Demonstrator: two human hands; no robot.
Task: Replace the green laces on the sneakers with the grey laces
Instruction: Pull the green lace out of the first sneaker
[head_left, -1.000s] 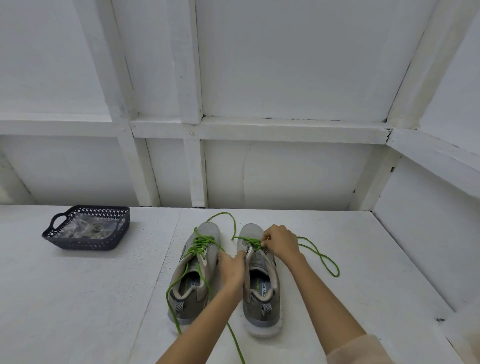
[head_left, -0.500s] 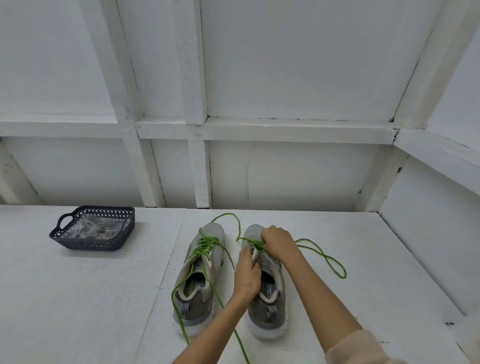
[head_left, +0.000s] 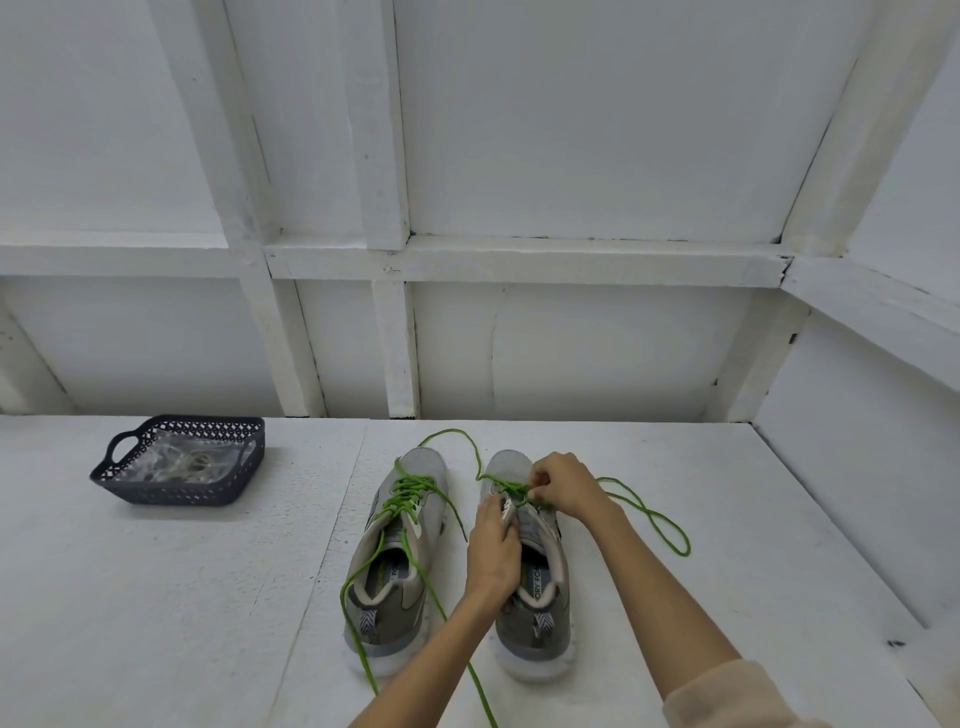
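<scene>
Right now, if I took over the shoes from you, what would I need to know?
Left hand grips the right-hand sneaker by its upper. Right hand pinches its green lace at the front eyelets; the upper eyelets look unthreaded.
Left-hand sneaker is laced green, untied.
Basket far left holds a clear bag of pale laces, untouched.
Left: strip both green laces, thread the grey.

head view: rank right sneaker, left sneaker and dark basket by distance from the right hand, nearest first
1. right sneaker: directly under the right hand, which pinches its green lace.
2. left sneaker: next one over, to the left.
3. dark basket: far left, back near the wall.
</scene>
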